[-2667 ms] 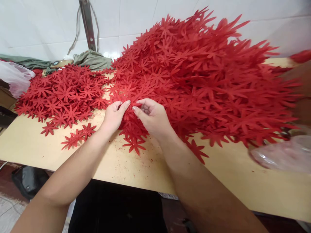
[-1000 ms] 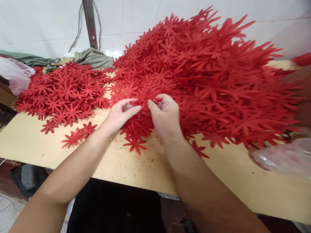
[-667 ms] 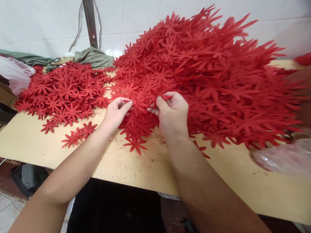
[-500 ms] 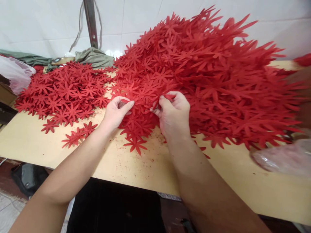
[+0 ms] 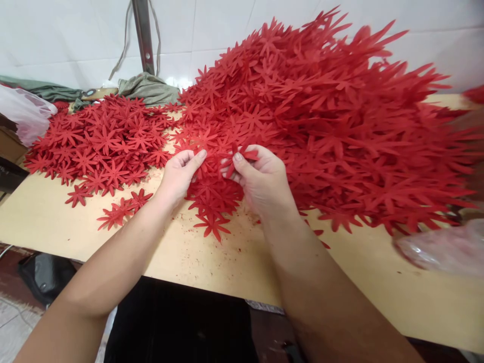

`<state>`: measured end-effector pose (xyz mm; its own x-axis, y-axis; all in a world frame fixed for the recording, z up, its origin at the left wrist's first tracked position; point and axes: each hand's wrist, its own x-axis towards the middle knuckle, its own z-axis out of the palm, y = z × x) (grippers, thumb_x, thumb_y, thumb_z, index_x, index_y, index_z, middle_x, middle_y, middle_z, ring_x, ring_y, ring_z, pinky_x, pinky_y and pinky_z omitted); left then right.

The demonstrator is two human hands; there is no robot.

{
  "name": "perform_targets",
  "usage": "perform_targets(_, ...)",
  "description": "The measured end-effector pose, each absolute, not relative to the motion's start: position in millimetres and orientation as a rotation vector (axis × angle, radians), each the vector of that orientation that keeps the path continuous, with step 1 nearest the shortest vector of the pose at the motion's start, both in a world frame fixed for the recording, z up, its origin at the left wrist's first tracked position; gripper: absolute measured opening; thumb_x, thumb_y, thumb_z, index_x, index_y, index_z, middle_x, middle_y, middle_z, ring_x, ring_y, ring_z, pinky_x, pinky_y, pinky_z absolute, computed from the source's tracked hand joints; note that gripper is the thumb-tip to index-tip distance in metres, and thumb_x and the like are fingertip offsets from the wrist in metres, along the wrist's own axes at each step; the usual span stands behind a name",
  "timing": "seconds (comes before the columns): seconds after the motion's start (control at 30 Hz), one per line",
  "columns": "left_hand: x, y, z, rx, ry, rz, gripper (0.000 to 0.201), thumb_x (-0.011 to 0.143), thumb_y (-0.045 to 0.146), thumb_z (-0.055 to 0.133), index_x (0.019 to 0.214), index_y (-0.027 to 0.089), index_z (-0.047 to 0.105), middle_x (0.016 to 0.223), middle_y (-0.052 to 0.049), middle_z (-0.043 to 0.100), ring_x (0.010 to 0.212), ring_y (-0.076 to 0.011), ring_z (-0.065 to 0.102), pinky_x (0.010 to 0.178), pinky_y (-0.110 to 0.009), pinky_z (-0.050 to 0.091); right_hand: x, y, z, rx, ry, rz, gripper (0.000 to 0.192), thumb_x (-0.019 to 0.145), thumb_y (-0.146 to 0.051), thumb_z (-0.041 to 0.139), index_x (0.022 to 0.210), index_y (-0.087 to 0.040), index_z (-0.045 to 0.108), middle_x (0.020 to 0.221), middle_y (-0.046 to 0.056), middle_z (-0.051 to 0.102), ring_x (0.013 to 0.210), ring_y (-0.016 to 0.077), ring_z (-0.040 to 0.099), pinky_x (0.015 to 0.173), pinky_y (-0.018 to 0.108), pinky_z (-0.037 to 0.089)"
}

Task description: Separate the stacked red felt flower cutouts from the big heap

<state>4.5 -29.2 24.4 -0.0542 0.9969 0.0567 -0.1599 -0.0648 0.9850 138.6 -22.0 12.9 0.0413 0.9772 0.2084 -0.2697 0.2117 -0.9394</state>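
My right hand (image 5: 264,176) is closed in a pinch on a red star-shaped fabric flower piece (image 5: 242,155), whose narrow petals stick out past the thumb and fingers. To its left, my left hand (image 5: 181,171) is also pinched, thumb against fingers. A bit of red petal shows at its fingertips; the rest of that piece blends into the red behind it. Both hands are over the near edge of a large heap of red flower pieces (image 5: 333,131). Just below them, several more flower pieces (image 5: 214,222) lie on the table.
A second, lower pile of red flower pieces (image 5: 98,138) sits on the left of the wooden table (image 5: 212,272). Grey-green cloth (image 5: 149,89) lies by the tiled wall. Plastic bags are at the far left (image 5: 26,113) and the right edge (image 5: 446,247). Red crumbs dot the tabletop.
My right hand has moved left with its flower piece, closer to my left hand, and the piece shows more clearly. My left hand has barely shifted.
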Motion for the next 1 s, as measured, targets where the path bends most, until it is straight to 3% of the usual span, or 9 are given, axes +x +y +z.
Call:
perform_targets(0.17,4.2,-28.9,21.8,1.077,0.993,1.34,0.014,0.074,0.026,0.067,0.077,0.016,0.058,0.059,0.005,0.056,0.051,-0.0041,0.048,0.055,-0.018,0.041,140.0,-23.3,15.0,-0.855,-1.155,1.176,0.016,0.071,-0.022,0.065,0.083,-0.022,0.054,0.062,-0.005,0.055,0.05,0.0061,0.051,0.051,0.021,0.044)
perform_targets(0.33,5.7,-28.7,18.7,1.048,0.888,1.296,0.021,0.071,0.018,0.068,0.09,0.015,0.061,0.08,-0.001,0.068,0.068,-0.0084,0.06,0.073,-0.023,0.048,139.3,-27.0,18.3,-0.83,-1.265,1.265,0.036,0.066,-0.028,0.071,0.098,-0.024,0.056,0.075,-0.003,0.062,0.059,0.0086,0.056,0.056,0.025,0.049)
perform_targets(0.47,4.6,-27.2,17.6,1.07,0.926,1.332,0.017,0.07,0.021,0.07,0.081,0.015,0.06,0.066,0.002,0.065,0.059,-0.0068,0.057,0.065,-0.021,0.047,138.2,-28.8,18.4,-0.875,-1.341,1.285,0.029,0.066,-0.028,0.071,0.091,-0.021,0.057,0.074,-0.002,0.062,0.063,0.0103,0.058,0.059,0.026,0.049)
perform_targets(0.63,3.8,-26.7,18.5,1.146,1.012,1.323,0.019,0.076,0.027,0.064,0.065,0.014,0.055,0.055,0.004,0.059,0.051,-0.0044,0.052,0.059,-0.018,0.044,140.2,-25.9,17.7,-1.011,-1.312,1.107,0.011,0.071,-0.018,0.064,0.07,-0.019,0.053,0.06,-0.004,0.055,0.052,0.0068,0.049,0.057,0.024,0.045)
perform_targets(1.0,-1.7,-18.6,19.3,1.102,1.257,1.377,0.02,0.079,0.019,0.059,0.061,0.016,0.05,0.051,0.006,0.05,0.048,-0.0044,0.044,0.054,-0.018,0.036,154.1,-13.8,10.0,-1.023,-1.119,0.903,0.012,0.07,-0.024,0.066,0.069,-0.021,0.054,0.058,-0.004,0.053,0.051,0.0081,0.049,0.051,0.024,0.043)
